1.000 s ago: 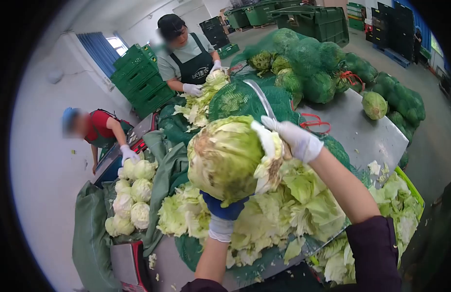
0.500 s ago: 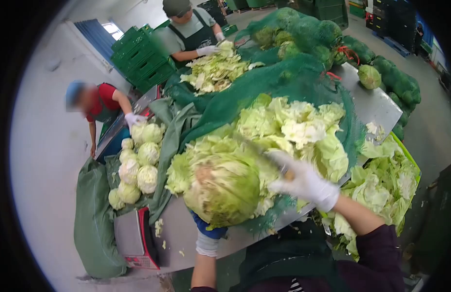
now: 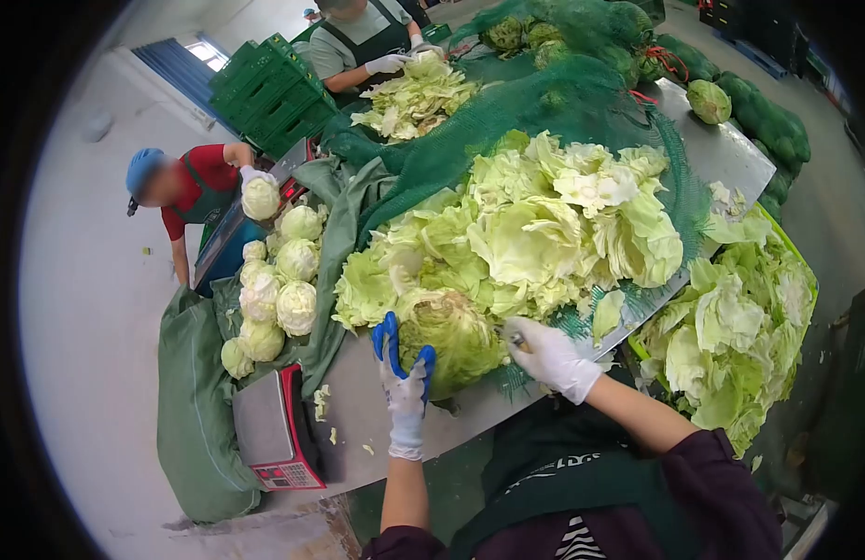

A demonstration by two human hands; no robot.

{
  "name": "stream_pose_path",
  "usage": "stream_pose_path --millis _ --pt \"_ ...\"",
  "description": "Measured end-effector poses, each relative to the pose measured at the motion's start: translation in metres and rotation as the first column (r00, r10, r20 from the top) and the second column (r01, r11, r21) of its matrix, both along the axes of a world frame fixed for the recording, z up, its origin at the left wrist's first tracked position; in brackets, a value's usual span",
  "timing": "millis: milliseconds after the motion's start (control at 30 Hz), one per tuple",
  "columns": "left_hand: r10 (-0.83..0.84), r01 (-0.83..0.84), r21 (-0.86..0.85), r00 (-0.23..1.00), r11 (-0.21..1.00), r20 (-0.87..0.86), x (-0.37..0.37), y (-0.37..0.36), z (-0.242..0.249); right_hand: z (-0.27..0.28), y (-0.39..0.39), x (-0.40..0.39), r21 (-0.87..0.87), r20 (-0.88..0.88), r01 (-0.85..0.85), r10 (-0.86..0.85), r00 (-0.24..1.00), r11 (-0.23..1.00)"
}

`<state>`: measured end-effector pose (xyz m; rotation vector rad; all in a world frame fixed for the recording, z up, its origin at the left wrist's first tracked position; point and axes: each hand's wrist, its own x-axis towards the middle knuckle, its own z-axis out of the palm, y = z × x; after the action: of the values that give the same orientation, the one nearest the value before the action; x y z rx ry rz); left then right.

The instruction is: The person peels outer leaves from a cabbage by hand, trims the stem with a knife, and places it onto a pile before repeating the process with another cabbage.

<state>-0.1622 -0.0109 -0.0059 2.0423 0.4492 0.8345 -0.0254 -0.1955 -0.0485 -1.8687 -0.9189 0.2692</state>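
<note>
A large cabbage (image 3: pixel 449 347) with loose outer leaves rests near the table's front edge, its brownish end facing up. At its left side is my left hand (image 3: pixel 404 378), in a white glove with blue fingers; the fingers are spread and touch or nearly touch the cabbage. My right hand (image 3: pixel 556 359), white-gloved, is closed around a knife (image 3: pixel 519 343) just right of the cabbage. Only a bit of the handle shows; the blade is hidden. Behind the cabbage lies a broad heap of stripped cabbage leaves (image 3: pixel 535 238) on green netting (image 3: pixel 432 198).
Trimmed cabbages (image 3: pixel 295 308) lie on green sacking at left, beside a red-edged scale (image 3: pixel 274 425). A bin of leaves (image 3: pixel 731 345) stands at right. One co-worker (image 3: pixel 195 191) holds a trimmed cabbage; another (image 3: pixel 362 51) works at the far leaf pile. Netted cabbages (image 3: pixel 759 121) lie beyond.
The large cabbage has come down from my raised left hand onto the table. My left hand has moved from beneath it to its side, fingers spread. The red-sleeved co-worker has lifted a cabbage.
</note>
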Motion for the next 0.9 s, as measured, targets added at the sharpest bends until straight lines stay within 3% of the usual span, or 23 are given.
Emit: stream_pose_path --millis 33,67,133,167,267,400,467,500,600,633,667,733,767,800,867,900 --pt "-0.013 0.015 -0.083 1.000 0.996 0.023 0.001 0.004 0.000 0.008 -0.006 0.002 -0.107 -0.030 0.011 -0.014 0.999 0.994" --pt "-0.019 0.027 -0.168 0.999 0.985 0.049 0.002 0.007 -0.001 0.012 -0.012 0.003 -0.106 -0.027 0.008 -0.011 1.000 0.994" --pt "-0.024 0.024 -0.133 1.000 0.991 0.004 0.000 0.012 -0.001 0.013 -0.022 0.000 -0.338 0.036 -0.019 0.034 0.999 0.941" --pt "-0.038 0.034 -0.099 0.998 0.995 -0.041 0.000 0.013 -0.001 0.011 -0.023 -0.002 -0.253 0.071 -0.008 0.027 0.997 0.967" --pt "-0.002 0.003 0.032 0.998 0.999 -0.057 0.004 0.006 0.005 0.014 -0.018 -0.002 -0.333 0.174 0.012 0.049 0.984 0.943" --pt "0.020 -0.015 0.064 0.997 0.998 -0.072 0.008 0.002 0.008 -0.021 -0.010 0.004 -0.326 0.273 0.072 0.021 0.962 0.943" --pt "-0.009 0.054 0.245 0.984 0.968 -0.178 0.009 0.012 0.009 -0.024 -0.010 0.008 -0.360 0.317 0.128 -0.008 0.948 0.924" --pt "-0.010 0.054 0.241 0.984 0.969 -0.179 0.008 0.018 0.007 -0.035 -0.007 0.013 -0.375 0.321 0.127 0.000 0.947 0.918" --pt "-0.156 0.173 0.138 0.980 0.975 -0.123 0.016 0.050 -0.004 -0.047 0.005 0.018 -0.431 0.318 0.116 0.031 0.947 0.895" --pt "-0.204 0.200 -0.160 0.979 0.967 -0.007 0.019 0.060 -0.008 -0.043 0.008 0.019 -0.433 0.306 0.089 0.053 0.951 0.897" --pt "-0.215 0.240 -0.444 0.971 0.863 0.108 0.015 0.066 -0.012 -0.038 0.010 0.013 -0.435 0.301 0.087 0.054 0.952 0.896" --pt "-0.255 0.297 -0.495 0.955 0.817 0.152 0.013 0.072 -0.011 -0.017 0.019 0.005 -0.392 0.325 0.016 0.122 0.938 0.920" --pt "-0.276 0.335 -0.627 0.942 0.704 0.194 0.007 0.080 -0.017 0.003 0.020 -0.004 -0.424 0.346 0.007 0.155 0.925 0.906" --pt "-0.296 0.375 -0.730 0.924 0.571 0.244 0.006 0.089 -0.022 0.011 0.017 -0.012 -0.442 0.203 -0.051 0.155 0.967 0.896" --pt "-0.296 0.357 -0.749 0.929 0.558 0.222 0.004 0.084 -0.018 0.037 0.001 -0.019 -0.465 0.041 -0.132 0.170 0.985 0.875" --pt "-0.316 0.329 -0.818 0.929 0.472 0.192 0.001 0.076 -0.012 0.050 -0.010 -0.019 -0.464 0.045 -0.127 0.167 0.985 0.876"
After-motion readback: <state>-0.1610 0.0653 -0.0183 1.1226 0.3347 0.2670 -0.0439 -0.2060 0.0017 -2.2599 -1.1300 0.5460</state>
